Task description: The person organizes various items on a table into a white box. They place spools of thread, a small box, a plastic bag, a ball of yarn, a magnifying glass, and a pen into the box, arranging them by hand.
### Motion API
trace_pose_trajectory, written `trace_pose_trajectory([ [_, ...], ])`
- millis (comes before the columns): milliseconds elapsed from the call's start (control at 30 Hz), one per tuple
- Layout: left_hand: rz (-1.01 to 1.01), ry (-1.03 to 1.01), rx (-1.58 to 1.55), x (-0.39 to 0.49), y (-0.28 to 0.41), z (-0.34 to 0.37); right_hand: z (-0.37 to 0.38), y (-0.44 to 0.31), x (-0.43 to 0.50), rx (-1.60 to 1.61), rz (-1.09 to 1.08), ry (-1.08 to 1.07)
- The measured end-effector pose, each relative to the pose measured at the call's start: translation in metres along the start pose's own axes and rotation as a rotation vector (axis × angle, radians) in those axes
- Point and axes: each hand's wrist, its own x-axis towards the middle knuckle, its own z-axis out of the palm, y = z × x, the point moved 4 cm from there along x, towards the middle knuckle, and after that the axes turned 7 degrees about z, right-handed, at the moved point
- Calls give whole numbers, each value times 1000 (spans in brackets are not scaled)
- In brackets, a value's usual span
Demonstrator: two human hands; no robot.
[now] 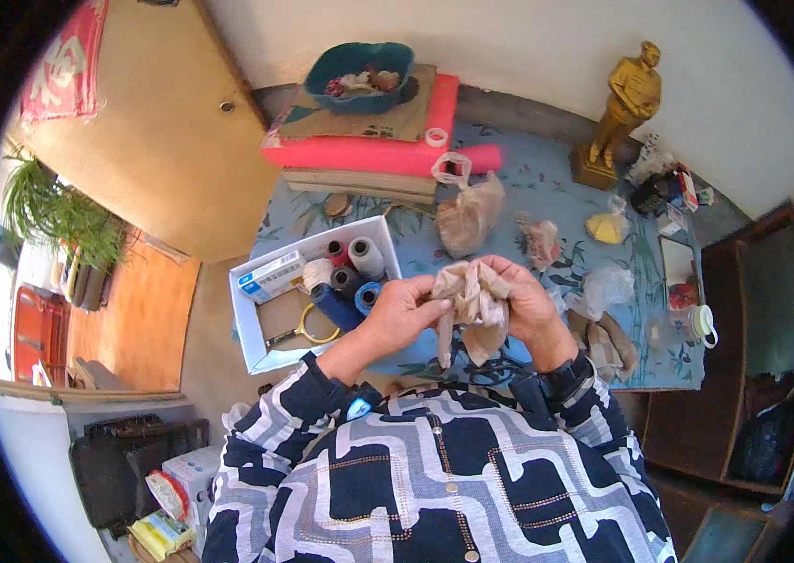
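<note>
Both my hands are raised over the near edge of the table, gripping one crumpled beige cloth (pixel 473 295) between them. My left hand (pixel 407 313) pinches its left side with thumb and fingers. On the other side my right hand (pixel 527 302) holds the cloth, its palm side partly hidden. Two ends of the cloth hang down. Left of my hands, a white box (pixel 241 331) holds thread spools (pixel 367 257), a ball of white cord (pixel 318 274), a small carton (pixel 274 276) and a magnifying glass (pixel 319 324). A knotted plastic bag (pixel 467 218) lies just beyond my hands.
A green basin (pixel 358 77) stands on stacked boards and pink material (pixel 369 151) at the back. Further right are a golden statue (pixel 626 105), a small bag with yellow contents (pixel 607 226), a clear plastic bag (pixel 608 288), a folded checked cloth (pixel 601 345) and a clear bottle (pixel 678 327).
</note>
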Motion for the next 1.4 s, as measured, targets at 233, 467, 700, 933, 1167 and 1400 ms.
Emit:
trace_pose_trajectory([
  [233, -8, 48, -102, 15, -25, -2, -43, 0, -22, 313, -14, 63],
  [467, 8, 127, -269, 12, -21, -5, -61, -17, -37, 249, -155, 96],
  [700, 108, 63, 30, 5, -9, -12, -58, -32, -53, -50, -243, 225],
  [933, 63, -143, -161, -3, -33, 50, 4, 30, -16, -133, -242, 227],
  [1167, -267, 30, -41, -27, -43, 22, -32, -11, -46, -1507, -579, 487],
  [1400, -110, 161, -236, -64, -30, -20, -144, -22, -83, -1762, -257, 828],
])
